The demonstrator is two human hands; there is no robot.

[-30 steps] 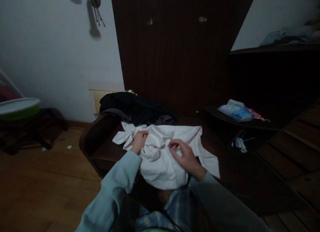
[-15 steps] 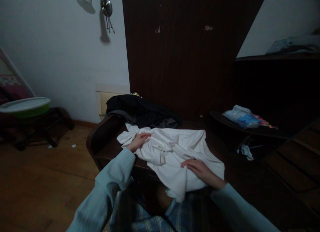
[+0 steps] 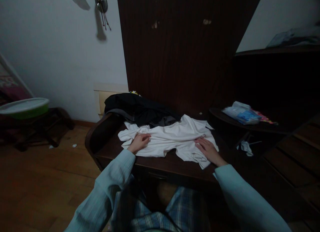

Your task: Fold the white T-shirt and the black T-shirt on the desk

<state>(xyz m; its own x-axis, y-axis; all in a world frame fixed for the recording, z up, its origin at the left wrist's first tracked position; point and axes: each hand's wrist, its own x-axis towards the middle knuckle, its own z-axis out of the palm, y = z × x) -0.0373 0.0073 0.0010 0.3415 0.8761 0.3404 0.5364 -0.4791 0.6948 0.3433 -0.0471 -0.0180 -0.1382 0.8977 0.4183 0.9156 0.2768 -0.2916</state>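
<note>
A white garment (image 3: 172,138) lies spread and crumpled across a dark wooden table (image 3: 160,163). My left hand (image 3: 139,142) rests on its left part, fingers curled onto the cloth. Over on the garment's right part lies my right hand (image 3: 208,149), fingers stretched out flat and pressing the fabric down. Both arms wear pale blue-green sleeves. My plaid trousers show below the table's near edge.
A heap of dark clothes (image 3: 138,109) sits at the table's back left. A lower dark shelf to the right carries a plastic packet (image 3: 240,113). At far left a green and white basin (image 3: 23,107) stands on a stool. Behind is a dark wooden panel.
The white garment has been drawn back from the near edge and spread flatter on the table. My right hand moved right and further onto the table, now flat on the cloth.
</note>
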